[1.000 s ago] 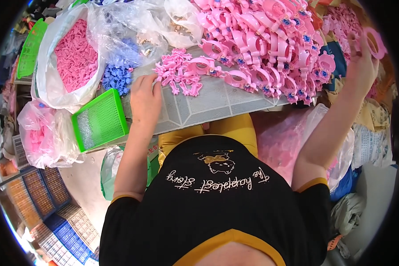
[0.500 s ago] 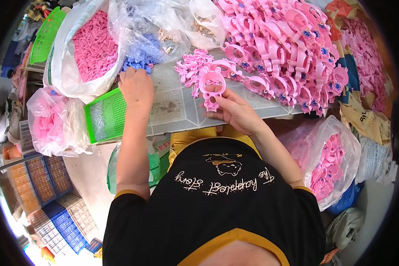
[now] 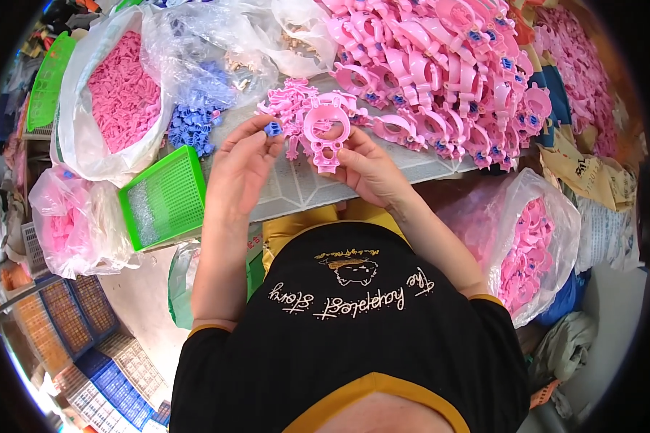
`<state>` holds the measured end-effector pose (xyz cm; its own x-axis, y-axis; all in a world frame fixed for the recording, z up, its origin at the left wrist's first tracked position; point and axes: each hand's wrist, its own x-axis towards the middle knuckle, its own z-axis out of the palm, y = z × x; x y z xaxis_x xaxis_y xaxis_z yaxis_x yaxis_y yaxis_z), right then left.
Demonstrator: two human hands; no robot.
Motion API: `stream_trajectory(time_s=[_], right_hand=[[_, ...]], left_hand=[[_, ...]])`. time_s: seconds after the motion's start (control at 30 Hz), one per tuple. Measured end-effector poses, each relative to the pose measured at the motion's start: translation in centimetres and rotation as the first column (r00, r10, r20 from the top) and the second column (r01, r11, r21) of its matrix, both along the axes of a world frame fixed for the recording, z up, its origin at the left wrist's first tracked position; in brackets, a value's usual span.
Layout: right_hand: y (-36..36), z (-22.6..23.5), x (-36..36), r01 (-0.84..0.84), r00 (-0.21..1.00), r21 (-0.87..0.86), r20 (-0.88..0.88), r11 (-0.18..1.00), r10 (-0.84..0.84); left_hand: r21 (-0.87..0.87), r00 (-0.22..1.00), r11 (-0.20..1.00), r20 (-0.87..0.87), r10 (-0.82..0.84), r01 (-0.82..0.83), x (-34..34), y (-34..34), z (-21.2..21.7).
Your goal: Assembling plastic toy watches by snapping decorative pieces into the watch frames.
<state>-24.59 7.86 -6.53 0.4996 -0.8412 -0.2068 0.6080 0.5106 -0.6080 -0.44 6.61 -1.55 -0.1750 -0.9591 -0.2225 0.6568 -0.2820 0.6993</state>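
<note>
Left hand (image 3: 241,169) pinches small blue plastic piece (image 3: 273,129); right hand (image 3: 372,169) grips pink plastic ring-frame (image 3: 327,143); likely light, stiff; best held by its stem

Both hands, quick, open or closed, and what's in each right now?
Left hand: closed, pinching a small blue piece.
Right hand: closed, holding a pink plastic frame with a round opening.
</note>
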Motion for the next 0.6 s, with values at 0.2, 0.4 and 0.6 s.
stream_trajectory(time_s=[0.2,0.4,0.6], right_hand=[[0.4,-0.3,0.2,0.076,0.997,-0.033,0.01,0.997,-0.076],[0.1,-0.5,-0.1,0.06,0.997,-0.013,0.057,0.998,-0.059],[0.5,-0.3,0.4,0.087,0.996,-0.021,0.021,0.996,-0.087]], left_hand=[[0.001,0.998,1.0,0.065,0.006,-0.006,-2.2,0.7,0.1],[-0.227,0.795,0.966,0.605,0.039,0.126,-3.6,2.2,0.5],[-0.412,0.505,0.844,0.838,0.204,0.343,-4.5,2.0,1.2]])
